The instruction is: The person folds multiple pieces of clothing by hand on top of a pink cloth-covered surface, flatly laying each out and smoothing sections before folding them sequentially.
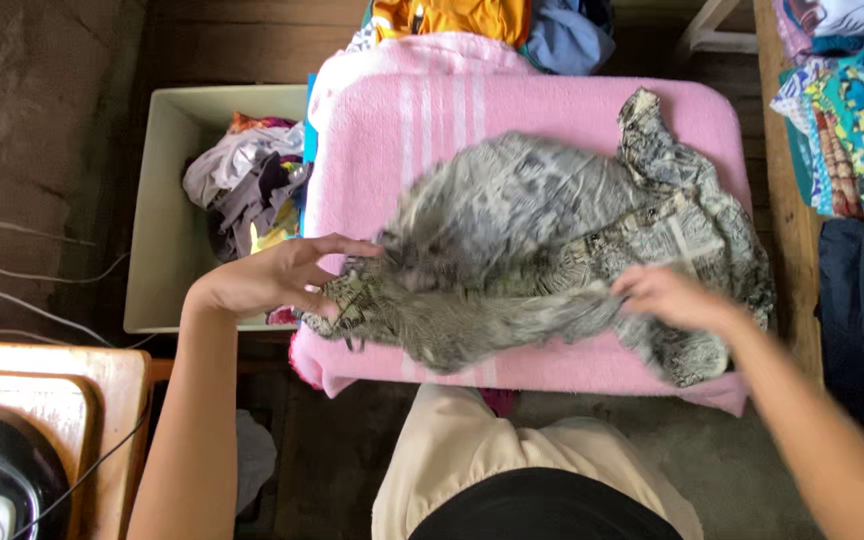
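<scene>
A grey and white patterned garment [552,240] lies crumpled across a pink towel-covered board [552,110]. Part of the cloth is blurred by motion. My left hand [287,275] grips the garment's left end near the board's left edge, fingers pinching the fabric. My right hand [667,298] holds the cloth at the near right part, fingers curled into it.
A cream plastic bin [162,220] with mixed clothes stands left of the board. Folded colourful fabrics [852,110] lie on a wooden bench at the right. More clothes [492,20] are piled beyond the board. A wooden stool with a dark iron [2,480] sits at the bottom left.
</scene>
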